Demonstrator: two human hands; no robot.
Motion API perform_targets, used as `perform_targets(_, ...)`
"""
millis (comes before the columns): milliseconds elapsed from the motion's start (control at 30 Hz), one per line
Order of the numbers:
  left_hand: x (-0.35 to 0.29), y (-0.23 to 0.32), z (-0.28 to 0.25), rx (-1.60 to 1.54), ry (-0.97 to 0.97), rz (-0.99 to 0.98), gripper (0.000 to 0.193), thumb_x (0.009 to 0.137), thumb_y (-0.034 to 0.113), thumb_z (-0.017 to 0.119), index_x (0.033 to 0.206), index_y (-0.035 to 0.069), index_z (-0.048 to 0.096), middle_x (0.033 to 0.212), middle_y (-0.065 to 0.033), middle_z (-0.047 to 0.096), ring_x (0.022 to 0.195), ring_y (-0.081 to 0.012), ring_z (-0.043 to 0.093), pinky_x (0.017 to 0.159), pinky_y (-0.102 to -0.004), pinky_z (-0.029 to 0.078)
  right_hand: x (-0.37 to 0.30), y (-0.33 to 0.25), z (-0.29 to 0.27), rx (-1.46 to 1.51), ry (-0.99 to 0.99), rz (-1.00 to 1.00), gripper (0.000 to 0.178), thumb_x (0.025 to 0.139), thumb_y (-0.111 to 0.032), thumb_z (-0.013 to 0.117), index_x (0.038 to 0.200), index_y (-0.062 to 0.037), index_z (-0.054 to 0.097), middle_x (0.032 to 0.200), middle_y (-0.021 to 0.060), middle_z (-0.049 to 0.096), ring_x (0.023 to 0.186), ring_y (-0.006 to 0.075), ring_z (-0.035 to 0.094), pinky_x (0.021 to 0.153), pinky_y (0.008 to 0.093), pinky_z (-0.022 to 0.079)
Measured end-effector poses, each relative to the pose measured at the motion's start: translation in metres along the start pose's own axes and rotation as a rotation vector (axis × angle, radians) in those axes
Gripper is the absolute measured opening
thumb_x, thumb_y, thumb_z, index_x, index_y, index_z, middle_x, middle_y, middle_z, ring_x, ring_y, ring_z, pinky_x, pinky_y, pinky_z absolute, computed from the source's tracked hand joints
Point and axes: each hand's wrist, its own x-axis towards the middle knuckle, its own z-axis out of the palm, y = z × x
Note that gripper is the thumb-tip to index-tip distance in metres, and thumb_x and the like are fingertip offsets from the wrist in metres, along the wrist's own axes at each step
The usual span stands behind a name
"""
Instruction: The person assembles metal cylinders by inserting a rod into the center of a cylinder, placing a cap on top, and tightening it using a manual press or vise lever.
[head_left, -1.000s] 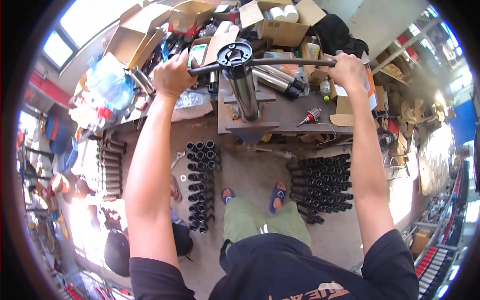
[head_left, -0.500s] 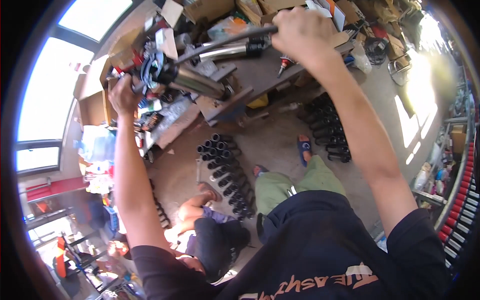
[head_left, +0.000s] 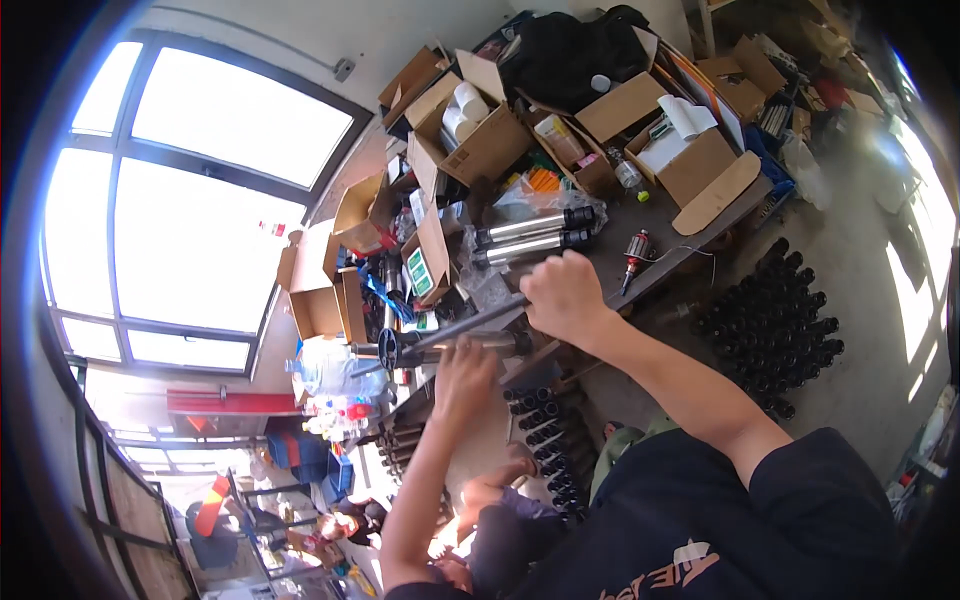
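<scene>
Steel tube (head_left: 425, 354) is at the bench's (head_left: 612, 252) near edge, a bar (head_left: 475, 323) across its collared end. We find the right hand (head_left: 565, 293) with fingers curled round the bar; the left hand (head_left: 465, 380) lies over the tube, its grip we cannot tell. We judge 1 hazard: uneven pull could slip the bar.

Glossy metal tube (head_left: 507, 342), matt metal bar (head_left: 482, 318), dull cardboard box (head_left: 495, 152)

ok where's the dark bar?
Head view, around the centre: the dark bar slants down and left from the person's right grip to the black-collared end of the metal tube.
</scene>
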Motion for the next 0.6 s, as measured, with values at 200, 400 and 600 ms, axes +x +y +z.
perform_targets(200, 0.061, -0.060, 0.040, 0.159, -1.184, -0.493, 0.076, 0.051, 0.052, 0.093, 0.113, 0.011, 0.075, 0.121, -0.0095, 0.070, 0.116, -0.0284, 0.064, 0.093, -0.0524, 0.050, 0.029, 0.059, -0.142, -0.187, 0.295, -0.158, 0.007, 0.060, -0.009, 0.067, 0.057, -0.0144, 0.067, 0.057, 0.0038, 0.059, 0.061, 0.0204, 0.058, 0.065, 0.0322, 0.043)
perform_targets(400, 0.041, -0.052, -0.006, 0.024, -1.135, -0.441, 0.081, 0.057, 0.057, 0.091, 0.118, 0.008, 0.070, 0.109, -0.0066, 0.075, 0.100, -0.0291, 0.072, 0.086, -0.0392, 0.056, -0.080, 0.174, -0.182, -0.278, 0.251, 0.032, 0.025, 0.077, -0.022, 0.077, 0.072, -0.0078, 0.058, 0.071, 0.0068, 0.055, 0.069, 0.0300, 0.060, 0.061, 0.0417, 0.045)
perform_targets(600, -0.122, 0.037, -0.003, -1.182, -0.211, -1.034, 0.060, 0.088, 0.052, 0.071, 0.117, 0.001, 0.061, 0.100, -0.0161, 0.072, 0.093, -0.0277, 0.071, 0.080, -0.0369, 0.055, -0.308, 0.175, -0.042, 0.013, -0.082, 0.706, 0.039, 0.088, -0.036, 0.071, 0.068, -0.0038, 0.064, 0.056, 0.0118, 0.054, 0.053, 0.0314, 0.056, 0.052, 0.0403, 0.041)
